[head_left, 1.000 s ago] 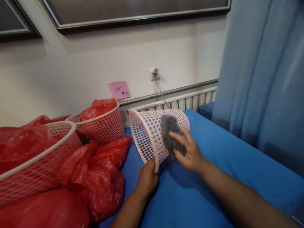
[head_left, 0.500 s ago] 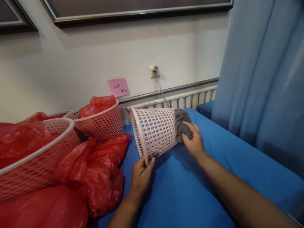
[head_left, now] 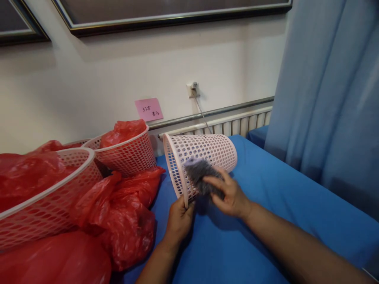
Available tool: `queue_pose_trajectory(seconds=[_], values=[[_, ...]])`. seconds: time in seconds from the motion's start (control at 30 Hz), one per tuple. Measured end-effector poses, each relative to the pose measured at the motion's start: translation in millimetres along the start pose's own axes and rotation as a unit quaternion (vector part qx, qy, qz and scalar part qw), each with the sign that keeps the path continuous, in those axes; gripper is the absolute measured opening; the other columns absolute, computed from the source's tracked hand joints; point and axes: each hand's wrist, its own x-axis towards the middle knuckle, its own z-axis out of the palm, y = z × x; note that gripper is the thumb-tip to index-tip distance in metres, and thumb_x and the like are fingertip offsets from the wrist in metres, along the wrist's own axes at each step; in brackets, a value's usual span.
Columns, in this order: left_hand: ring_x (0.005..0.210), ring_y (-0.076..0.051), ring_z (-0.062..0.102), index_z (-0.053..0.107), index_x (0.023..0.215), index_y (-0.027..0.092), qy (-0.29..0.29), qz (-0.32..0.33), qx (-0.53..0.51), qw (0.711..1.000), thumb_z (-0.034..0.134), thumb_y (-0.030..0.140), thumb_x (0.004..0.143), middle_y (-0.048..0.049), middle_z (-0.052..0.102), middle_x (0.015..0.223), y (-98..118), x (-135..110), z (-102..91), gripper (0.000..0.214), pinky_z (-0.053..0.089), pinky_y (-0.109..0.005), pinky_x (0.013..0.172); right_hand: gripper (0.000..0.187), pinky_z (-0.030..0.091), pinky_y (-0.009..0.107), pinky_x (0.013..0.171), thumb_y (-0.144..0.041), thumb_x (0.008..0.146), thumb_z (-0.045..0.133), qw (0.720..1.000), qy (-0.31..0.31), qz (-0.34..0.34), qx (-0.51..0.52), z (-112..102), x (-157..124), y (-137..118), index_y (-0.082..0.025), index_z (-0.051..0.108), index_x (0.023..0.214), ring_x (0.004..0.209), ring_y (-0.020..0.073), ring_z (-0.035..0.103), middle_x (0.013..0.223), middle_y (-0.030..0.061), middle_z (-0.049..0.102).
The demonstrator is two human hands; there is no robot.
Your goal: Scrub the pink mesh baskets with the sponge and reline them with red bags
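A pale pink perforated plastic wastebasket lies on its side over the blue-covered surface, its open mouth facing left. Gripping the lower part of its rim is my left hand, fingers closed around the edge and partly hidden. My right hand clasps a fuzzy grey cloth and presses it against the near side of the basket, close to the rim. The cloth is somewhat blurred by motion.
Left of me stand pink baskets with red plastic bags in them. A crumpled red bag lies beside my left arm. Behind are a radiator, a pipe and a plugged-in cord. A blue curtain hangs at right.
My right hand has swept the grey cloth from the basket's base leftward and down toward the rim, uncovering the base. My left hand keeps its hold on the rim.
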Motion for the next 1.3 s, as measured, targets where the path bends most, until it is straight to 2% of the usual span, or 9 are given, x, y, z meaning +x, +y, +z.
queue_pose_trajectory(seconds=[0.2,0.37,0.47,0.63,0.77,0.97,1.13,1.23,1.3], values=[[0.106,-0.028,0.074,0.076,0.113,0.018,-0.024,0.026,0.076,0.996,0.058,0.025,0.089,-0.0091,0.079,0.116,-10.8,4.4,2.1,0.031,0.057,-0.043,0.098,0.058,0.047,0.06,0.113,-0.033,0.08,0.059,0.898,0.219,0.38,-0.036,-25.8,19.8,69.7,-0.017,0.066,0.135,0.122,0.0345,0.063,0.126,0.0154,0.065],[0.096,-0.026,0.074,0.077,0.1,0.02,-0.02,0.041,0.119,0.992,0.054,0.017,0.083,-0.0056,0.08,0.102,-2.3,3.1,4.2,0.028,0.059,-0.039,0.091,0.06,0.047,0.051,0.116,-0.025,0.088,0.059,0.993,0.049,0.099,-0.04,-10.1,7.2,7.3,-0.026,0.056,0.147,0.144,0.0321,0.048,0.157,0.0132,0.041],[0.078,-0.022,0.071,0.075,0.085,0.02,-0.033,0.024,0.086,0.995,0.06,0.022,0.081,-0.0039,0.079,0.085,15.6,-0.2,4.7,0.016,0.06,-0.031,0.076,0.066,0.056,0.044,0.106,-0.018,0.084,0.061,0.996,-0.043,-0.073,0.016,-0.6,-1.0,-34.4,-0.027,0.052,0.149,0.136,0.0293,0.056,0.159,0.0129,0.035],[0.074,-0.02,0.07,0.075,0.095,0.017,0.052,0.021,-0.04,0.998,0.075,0.033,0.077,-0.0038,0.079,0.087,38.8,-6.6,1.2,0.025,0.06,-0.028,0.074,0.065,0.06,0.04,0.099,-0.015,0.078,0.059,0.989,-0.069,-0.116,0.055,0.8,-1.0,-40.9,-0.024,0.057,0.143,0.126,0.027,0.063,0.151,0.0135,0.046],[0.096,-0.026,0.075,0.079,0.108,0.015,0.05,-0.005,-0.085,0.995,0.071,0.039,0.086,-0.0101,0.081,0.104,32.7,-6.0,0.5,0.034,0.06,-0.035,0.089,0.056,0.048,0.048,0.115,-0.019,0.083,0.058,0.997,0.062,0.049,-0.001,-8.8,5.1,3.1,-0.025,0.062,0.139,0.137,0.0291,0.055,0.149,0.0119,0.052],[0.106,-0.029,0.075,0.079,0.113,0.016,0.035,0.006,-0.042,0.998,0.07,0.035,0.086,-0.012,0.08,0.115,17.2,-3.4,5.9,0.034,0.057,-0.041,0.099,0.056,0.048,0.06,0.111,-0.033,0.077,0.059,0.886,0.24,0.395,-0.019,-24.9,17.0,74.5,-0.017,0.068,0.13,0.117,0.0338,0.065,0.12,0.0136,0.068],[0.1,-0.027,0.074,0.078,0.11,0.017,0.023,0.032,-0.007,0.999,0.067,0.03,0.086,-0.0089,0.08,0.109,12.2,-1.4,5.4,0.03,0.058,-0.039,0.095,0.06,0.047,0.05,0.116,-0.025,0.086,0.06,0.995,0.037,0.086,-0.024,-4.9,2.3,9.4,-0.027,0.058,0.146,0.144,0.0317,0.048,0.154,0.0117,0.046],[0.086,-0.024,0.073,0.079,0.1,0.018,-0.006,0.038,0.016,0.999,0.065,0.025,0.085,-0.0065,0.08,0.099,8.5,-1.5,3.3,0.022,0.06,-0.037,0.086,0.066,0.056,0.04,0.105,-0.018,0.083,0.061,0.991,-0.082,-0.099,0.047,5.0,-6.0,-27.7,-0.03,0.055,0.148,0.135,0.0272,0.057,0.159,0.0104,0.04],[0.088,-0.024,0.073,0.079,0.098,0.018,-0.011,0.034,0.024,0.999,0.064,0.024,0.084,-0.0066,0.08,0.1,5.0,-1.1,2.2,0.021,0.06,-0.037,0.087,0.062,0.056,0.04,0.105,-0.017,0.083,0.06,0.993,-0.065,-0.083,0.057,5.3,-5.6,-24.6,-0.029,0.059,0.144,0.133,0.0263,0.058,0.155,0.0104,0.045]])
